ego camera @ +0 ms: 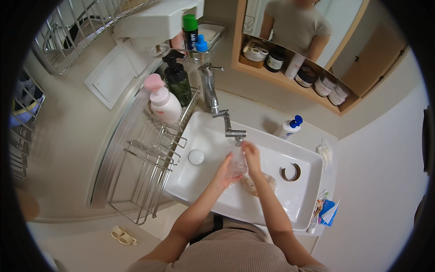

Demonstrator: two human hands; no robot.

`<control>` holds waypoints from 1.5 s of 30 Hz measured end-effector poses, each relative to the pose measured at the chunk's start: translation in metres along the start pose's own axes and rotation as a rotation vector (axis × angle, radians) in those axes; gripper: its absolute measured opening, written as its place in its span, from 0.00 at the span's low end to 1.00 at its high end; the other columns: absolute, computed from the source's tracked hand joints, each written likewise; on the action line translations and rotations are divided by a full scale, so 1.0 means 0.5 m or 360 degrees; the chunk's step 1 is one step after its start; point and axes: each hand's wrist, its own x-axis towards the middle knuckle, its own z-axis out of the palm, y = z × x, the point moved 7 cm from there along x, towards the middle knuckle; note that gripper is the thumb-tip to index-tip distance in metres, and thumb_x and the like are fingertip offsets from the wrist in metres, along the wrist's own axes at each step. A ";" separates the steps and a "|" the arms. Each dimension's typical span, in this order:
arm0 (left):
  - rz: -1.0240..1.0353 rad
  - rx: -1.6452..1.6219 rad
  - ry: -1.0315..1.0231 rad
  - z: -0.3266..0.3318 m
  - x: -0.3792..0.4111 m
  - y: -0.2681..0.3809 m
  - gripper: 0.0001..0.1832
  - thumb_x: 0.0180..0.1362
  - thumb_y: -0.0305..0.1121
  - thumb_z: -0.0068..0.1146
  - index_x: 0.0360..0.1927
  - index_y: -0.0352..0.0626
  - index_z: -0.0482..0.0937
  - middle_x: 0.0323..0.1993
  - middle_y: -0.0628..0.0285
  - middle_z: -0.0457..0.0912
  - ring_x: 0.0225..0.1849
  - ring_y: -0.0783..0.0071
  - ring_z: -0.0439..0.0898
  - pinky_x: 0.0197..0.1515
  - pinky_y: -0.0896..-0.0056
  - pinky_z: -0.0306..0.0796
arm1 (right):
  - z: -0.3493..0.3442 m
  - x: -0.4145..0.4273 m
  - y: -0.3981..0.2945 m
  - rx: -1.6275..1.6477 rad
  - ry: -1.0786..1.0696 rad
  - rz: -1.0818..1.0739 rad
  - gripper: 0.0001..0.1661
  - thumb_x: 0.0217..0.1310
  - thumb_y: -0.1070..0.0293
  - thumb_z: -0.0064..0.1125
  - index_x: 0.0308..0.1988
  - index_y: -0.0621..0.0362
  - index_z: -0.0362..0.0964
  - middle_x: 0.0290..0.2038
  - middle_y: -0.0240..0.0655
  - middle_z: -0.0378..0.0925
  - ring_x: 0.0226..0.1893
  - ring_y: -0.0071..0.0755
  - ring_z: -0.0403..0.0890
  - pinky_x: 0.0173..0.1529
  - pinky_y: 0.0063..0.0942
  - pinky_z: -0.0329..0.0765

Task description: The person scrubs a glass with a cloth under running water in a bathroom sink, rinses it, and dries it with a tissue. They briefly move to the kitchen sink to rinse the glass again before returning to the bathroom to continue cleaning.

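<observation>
My left hand (222,174) grips a clear, frosted-looking cup (237,164) over the white rectangular sink (204,185). Its thumb lies along the near side, with fingers under the base. My right hand (251,157) is at the cup's right side, fingertips by the rim and just below the faucet outlet (239,139). Blur hides whether it grips the cup. Partly covered by my right forearm, a pale beige, wrinkled item (249,186) lies in the sink. Farther right in the sink is a brown C-shaped band (295,172). A round white drain stopper (196,156) sits at the left.
The jointed chrome faucet (209,90) reaches over the sink. Left of it, a wire rack (136,183) holds a pink-topped pump bottle (166,105) and a dark green one (178,83). A blue-capped white bottle (287,129) stands behind the sink, under a wooden mirror cabinet (340,108).
</observation>
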 end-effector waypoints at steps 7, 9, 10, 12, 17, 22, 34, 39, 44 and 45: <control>0.0137 0.0178 0.0166 -0.037 -0.037 0.029 0.33 0.54 0.70 0.40 0.44 0.52 0.74 0.37 0.67 0.78 0.36 0.72 0.76 0.33 0.69 0.65 | 0.075 -0.063 -0.013 -0.0032 -0.0419 0.0091 0.14 0.53 0.70 0.63 0.40 0.62 0.73 0.30 0.30 0.76 0.31 0.20 0.75 0.34 0.22 0.73; 0.0020 0.0136 0.0051 -0.042 -0.045 0.026 0.36 0.54 0.72 0.37 0.45 0.51 0.74 0.37 0.65 0.79 0.36 0.70 0.76 0.33 0.67 0.66 | 0.072 -0.050 0.016 0.0035 -0.0387 0.0348 0.09 0.54 0.67 0.62 0.35 0.59 0.73 0.29 0.29 0.75 0.28 0.20 0.74 0.32 0.22 0.72; -0.0036 0.0114 -0.0008 -0.041 -0.047 0.022 0.37 0.54 0.72 0.36 0.45 0.50 0.74 0.38 0.64 0.79 0.35 0.69 0.76 0.32 0.66 0.66 | 0.069 -0.047 0.033 0.0068 -0.0372 0.0473 0.08 0.54 0.66 0.62 0.32 0.58 0.73 0.28 0.29 0.75 0.27 0.20 0.73 0.32 0.22 0.72; -0.0048 0.0064 -0.0026 -0.041 -0.050 0.020 0.38 0.55 0.73 0.33 0.46 0.48 0.74 0.39 0.62 0.79 0.37 0.66 0.76 0.34 0.63 0.67 | 0.065 -0.045 0.049 0.0361 -0.0324 0.0522 0.08 0.55 0.65 0.61 0.29 0.58 0.74 0.26 0.28 0.74 0.26 0.20 0.73 0.30 0.23 0.71; 0.0022 0.0009 0.0081 -0.076 -0.026 0.002 0.37 0.58 0.69 0.29 0.51 0.49 0.73 0.45 0.60 0.78 0.44 0.63 0.75 0.42 0.57 0.68 | 0.058 -0.045 0.087 0.0498 -0.0305 0.0611 0.11 0.57 0.65 0.57 0.39 0.58 0.73 0.31 0.31 0.75 0.31 0.24 0.75 0.36 0.25 0.73; 0.0288 0.0187 0.0364 -0.076 -0.022 0.021 0.31 0.63 0.62 0.28 0.58 0.54 0.68 0.54 0.61 0.73 0.54 0.65 0.71 0.53 0.55 0.63 | 0.063 -0.082 0.059 0.0065 -0.0507 0.0317 0.30 0.55 0.66 0.58 0.57 0.56 0.59 0.41 0.36 0.74 0.42 0.28 0.75 0.48 0.29 0.73; 0.0859 0.0771 -0.0062 0.018 -0.056 0.055 0.27 0.63 0.37 0.50 0.65 0.50 0.60 0.60 0.64 0.66 0.62 0.74 0.63 0.61 0.69 0.59 | 0.002 -0.109 -0.005 0.0270 -0.0324 -0.0158 0.24 0.61 0.67 0.54 0.56 0.54 0.60 0.50 0.37 0.68 0.49 0.28 0.70 0.50 0.27 0.70; 0.0980 0.0983 -0.0174 0.007 -0.085 0.079 0.27 0.62 0.34 0.50 0.64 0.44 0.60 0.58 0.63 0.68 0.60 0.73 0.66 0.62 0.69 0.60 | 0.018 -0.086 0.017 0.0541 -0.0476 0.0169 0.18 0.67 0.61 0.40 0.49 0.59 0.70 0.44 0.35 0.74 0.45 0.26 0.73 0.51 0.24 0.69; 0.0657 0.0453 -0.0194 -0.020 -0.089 0.088 0.26 0.61 0.43 0.50 0.61 0.44 0.64 0.55 0.63 0.71 0.56 0.69 0.70 0.58 0.66 0.65 | 0.050 -0.076 0.017 0.0685 -0.0542 0.0369 0.19 0.66 0.61 0.41 0.44 0.64 0.73 0.44 0.40 0.77 0.45 0.31 0.77 0.53 0.32 0.72; 0.0545 0.0286 -0.0177 -0.030 -0.080 0.077 0.26 0.62 0.48 0.46 0.59 0.45 0.66 0.54 0.63 0.72 0.55 0.67 0.72 0.56 0.64 0.68 | 0.056 -0.080 0.007 0.0728 -0.0558 0.0436 0.18 0.65 0.62 0.43 0.43 0.63 0.74 0.45 0.40 0.77 0.45 0.31 0.77 0.52 0.32 0.72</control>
